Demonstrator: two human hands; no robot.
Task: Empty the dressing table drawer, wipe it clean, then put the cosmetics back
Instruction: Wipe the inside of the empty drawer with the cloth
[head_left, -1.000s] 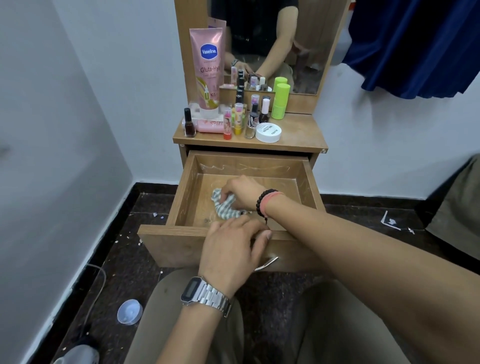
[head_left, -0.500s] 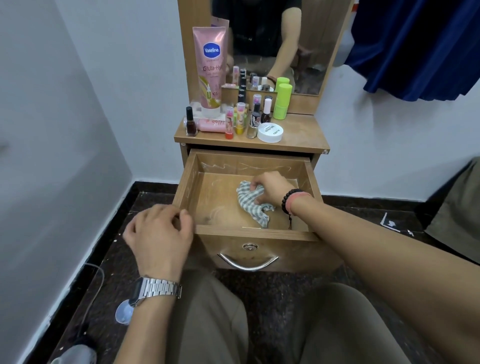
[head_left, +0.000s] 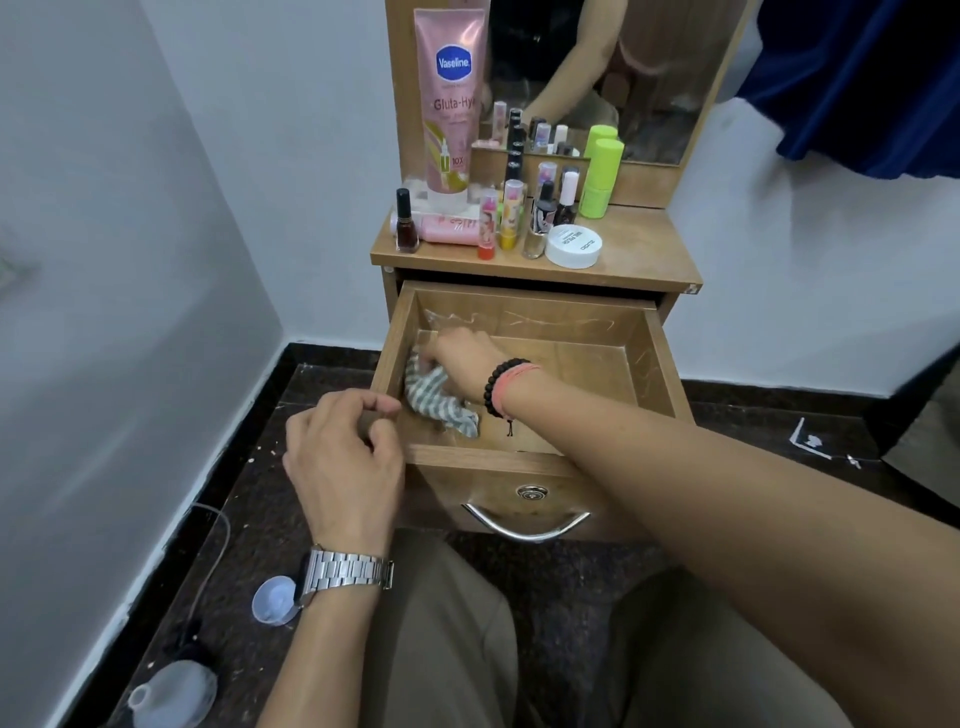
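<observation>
The wooden drawer (head_left: 655, 374) is pulled out, and only a green-and-white striped cloth (head_left: 441, 408) lies in it. My right hand (head_left: 462, 358) grips the cloth and presses it on the drawer floor near the back left corner. My left hand (head_left: 343, 462) hovers at the drawer's front left corner with its fingers loosely curled and its fingertips by the left wall, holding nothing. The cosmetics stand on the table top (head_left: 639, 249): a pink Vaseline tube (head_left: 451, 98), a dark nail polish bottle (head_left: 407, 223), several small bottles and lip balms, a green stick (head_left: 600, 176) and a white jar (head_left: 573, 246).
A mirror (head_left: 649, 78) rises behind the cosmetics. White walls close in on the left and behind. On the dark floor to the left lie a white lid (head_left: 272, 600), a plastic bottle (head_left: 176, 696) and a cable. A blue curtain (head_left: 857, 78) hangs at the upper right.
My right hand has swept the cloth from the drawer's front to the middle, then to the back left. My left hand left the drawer front and now sits at its left corner.
</observation>
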